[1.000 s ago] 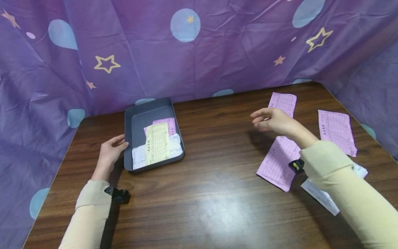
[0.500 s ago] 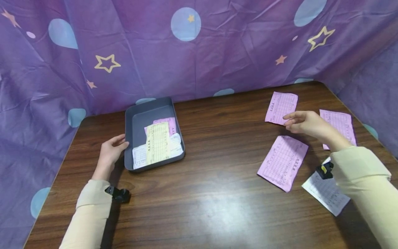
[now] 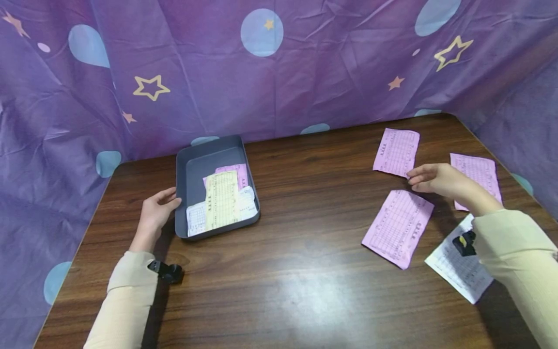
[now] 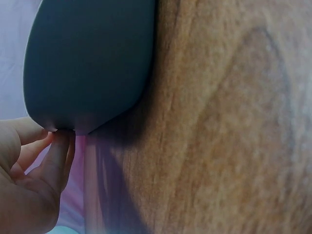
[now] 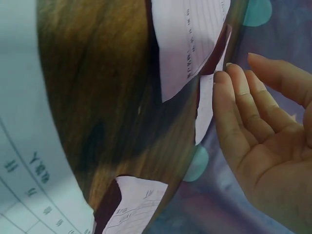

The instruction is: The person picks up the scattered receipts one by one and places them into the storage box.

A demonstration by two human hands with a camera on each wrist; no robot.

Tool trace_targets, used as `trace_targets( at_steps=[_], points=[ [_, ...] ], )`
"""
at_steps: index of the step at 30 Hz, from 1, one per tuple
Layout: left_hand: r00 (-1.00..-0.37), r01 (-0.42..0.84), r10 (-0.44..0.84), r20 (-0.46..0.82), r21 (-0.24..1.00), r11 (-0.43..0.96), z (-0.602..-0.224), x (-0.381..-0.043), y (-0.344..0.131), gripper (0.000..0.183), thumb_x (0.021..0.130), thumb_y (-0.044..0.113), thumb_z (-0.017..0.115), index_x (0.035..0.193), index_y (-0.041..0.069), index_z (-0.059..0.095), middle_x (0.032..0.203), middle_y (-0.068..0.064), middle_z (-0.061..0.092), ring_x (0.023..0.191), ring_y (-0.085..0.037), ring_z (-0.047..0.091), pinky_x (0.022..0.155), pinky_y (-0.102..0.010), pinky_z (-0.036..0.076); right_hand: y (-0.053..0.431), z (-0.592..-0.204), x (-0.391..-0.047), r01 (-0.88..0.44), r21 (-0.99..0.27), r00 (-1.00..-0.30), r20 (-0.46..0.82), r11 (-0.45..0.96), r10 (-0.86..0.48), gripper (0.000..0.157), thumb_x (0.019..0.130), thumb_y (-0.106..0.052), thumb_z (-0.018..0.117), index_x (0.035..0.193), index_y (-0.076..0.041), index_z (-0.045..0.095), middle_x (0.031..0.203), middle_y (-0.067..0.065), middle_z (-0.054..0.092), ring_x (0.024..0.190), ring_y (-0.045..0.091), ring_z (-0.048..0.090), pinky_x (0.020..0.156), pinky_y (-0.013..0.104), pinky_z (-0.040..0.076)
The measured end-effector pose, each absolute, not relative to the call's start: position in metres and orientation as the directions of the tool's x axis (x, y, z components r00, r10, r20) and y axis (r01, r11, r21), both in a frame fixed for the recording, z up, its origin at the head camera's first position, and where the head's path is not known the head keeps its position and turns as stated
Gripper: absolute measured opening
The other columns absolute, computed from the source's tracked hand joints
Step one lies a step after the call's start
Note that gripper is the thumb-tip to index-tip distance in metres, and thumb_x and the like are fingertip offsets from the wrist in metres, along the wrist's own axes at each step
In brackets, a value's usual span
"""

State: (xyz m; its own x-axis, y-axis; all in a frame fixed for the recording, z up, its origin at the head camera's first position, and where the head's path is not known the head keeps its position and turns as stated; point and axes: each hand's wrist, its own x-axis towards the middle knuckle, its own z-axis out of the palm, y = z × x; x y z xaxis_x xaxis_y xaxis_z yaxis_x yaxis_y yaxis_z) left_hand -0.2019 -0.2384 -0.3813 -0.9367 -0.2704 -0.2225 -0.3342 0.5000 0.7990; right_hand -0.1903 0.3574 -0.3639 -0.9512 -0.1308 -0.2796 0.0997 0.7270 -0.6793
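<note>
In the head view my left hand (image 3: 156, 215) holds the left rim of a dark grey tray (image 3: 180, 179), thumb at the rim and fingers against its outer wall. Inside the tray lie printed paper slips: a yellow one (image 3: 221, 201) on top, white (image 3: 195, 219) and pink (image 3: 241, 175) ones partly covered. My right hand (image 3: 442, 182) has its fingertips at the near right corner of the far pink slip (image 3: 396, 151). From the right wrist, thumb and fingertips (image 5: 226, 78) show a gap between them. Closer in lies another pink slip (image 3: 397, 230).
A third loose pink slip (image 3: 479, 174) lies by the table's right edge, partly behind the right hand. Under the right wrist is a white slip (image 3: 453, 269). A purple patterned curtain (image 3: 305, 87) hangs behind the wooden table (image 3: 283, 291).
My right hand has moved right and slightly nearer, from left of the far pink slip to its near right corner. The left hand and the tray stay put.
</note>
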Motion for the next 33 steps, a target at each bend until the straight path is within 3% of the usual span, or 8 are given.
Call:
trace_targets(
  at_steps=[5,9,16,33],
  points=[
    [-0.934,-0.340,-0.275,-0.229,0.806,0.484,-0.382,-0.202,-0.238,0.049,0.096,0.010,0.051,0.143,0.003,0.041,0.142,-0.019,0.049,0.132,-0.027,0.046,0.107,-0.037,0.040,0.361,-0.366,-0.189,0.106,-0.669,-0.944,-0.300,0.735,-0.137,0.051,0.086,-0.005,0.064,0.126,0.020,0.044,0.089,-0.006,0.071,0.074,-0.015,0.052,0.069,0.007,0.042],
    [-0.933,-0.339,-0.278,-0.227,0.810,0.479,-0.382,-0.202,-0.238,0.049,0.096,0.010,0.051,0.143,0.003,0.041,0.142,-0.020,0.049,0.132,-0.028,0.045,0.109,-0.040,0.038,0.362,-0.367,-0.188,0.118,-0.630,-0.936,-0.329,0.767,-0.126,0.052,0.085,-0.006,0.065,0.126,0.019,0.045,0.089,-0.003,0.072,0.073,-0.014,0.050,0.068,0.008,0.039],
    [-0.932,-0.343,-0.277,-0.232,0.810,0.475,-0.382,-0.203,-0.237,0.049,0.096,0.010,0.051,0.143,0.003,0.041,0.142,-0.020,0.049,0.132,-0.027,0.045,0.109,-0.039,0.038,0.363,-0.371,-0.186,0.120,-0.610,-0.931,-0.343,0.783,-0.124,0.051,0.083,-0.005,0.066,0.123,0.019,0.046,0.082,-0.006,0.069,0.070,-0.010,0.049,0.066,0.012,0.040],
    [-0.931,-0.346,-0.279,-0.233,0.804,0.483,-0.381,-0.203,-0.238,0.049,0.095,0.011,0.052,0.143,0.004,0.042,0.141,-0.018,0.051,0.131,-0.024,0.047,0.096,-0.022,0.041,0.357,-0.379,-0.186,0.136,-0.622,-0.928,-0.352,0.771,-0.120,0.047,0.084,-0.009,0.067,0.117,0.020,0.049,0.078,-0.008,0.062,0.067,-0.003,0.050,0.063,0.019,0.043]
  ],
)
